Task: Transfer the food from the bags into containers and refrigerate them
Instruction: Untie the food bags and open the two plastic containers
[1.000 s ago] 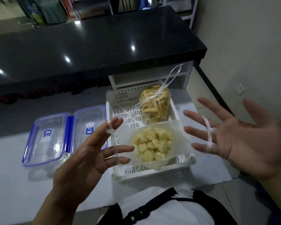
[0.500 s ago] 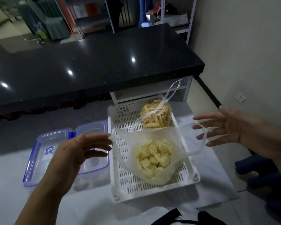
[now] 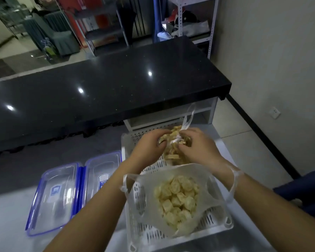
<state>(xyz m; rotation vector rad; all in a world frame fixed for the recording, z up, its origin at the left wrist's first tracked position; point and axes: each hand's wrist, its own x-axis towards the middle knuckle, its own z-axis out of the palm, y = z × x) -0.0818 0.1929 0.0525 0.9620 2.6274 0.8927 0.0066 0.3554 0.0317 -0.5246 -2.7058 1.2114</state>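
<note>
From my station I see both forearms reaching forward over the white perforated basket. The left hand and right hand meet at the far end of the basket, fingers curled, pinching the knotted neck of the tied bag of yellowish strips. The open bag of pale round pieces sits in the near end of the basket, 1 handle looped round each wrist. 2 clear containers with blue rims lie side by side on the pale table, just left of the basket. Beyond stands a glossy black counter, metal shelving behind it, and a wall socket at right.
</note>
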